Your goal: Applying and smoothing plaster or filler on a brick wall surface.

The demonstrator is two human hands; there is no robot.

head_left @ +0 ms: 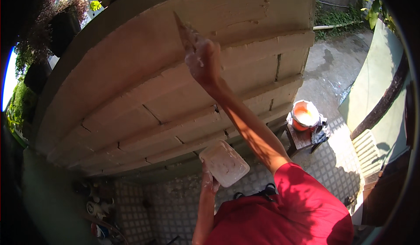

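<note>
My right hand [204,63] is raised against the wall and closed around a trowel [186,35]. The trowel's pointed blade aims up and left, at or close to the wall's surface. Pale smears mark my fingers. Below, near my body, my left hand [210,179] grips a pale rectangular plastic tub [225,164] from its left side and underneath. Whitish paste coats the tub's inside. The block wall [122,70] fills most of the view, its upper band coated smooth. Lower down, long ledges and dark upright joints show between the blocks.
An orange bucket [305,115] with whitish edges stands on a small stool [301,139] to the right, a crumpled plastic bag beside it. Potted plants [57,26] hang at the left. Several objects lie on the tiled floor [170,205] at lower left.
</note>
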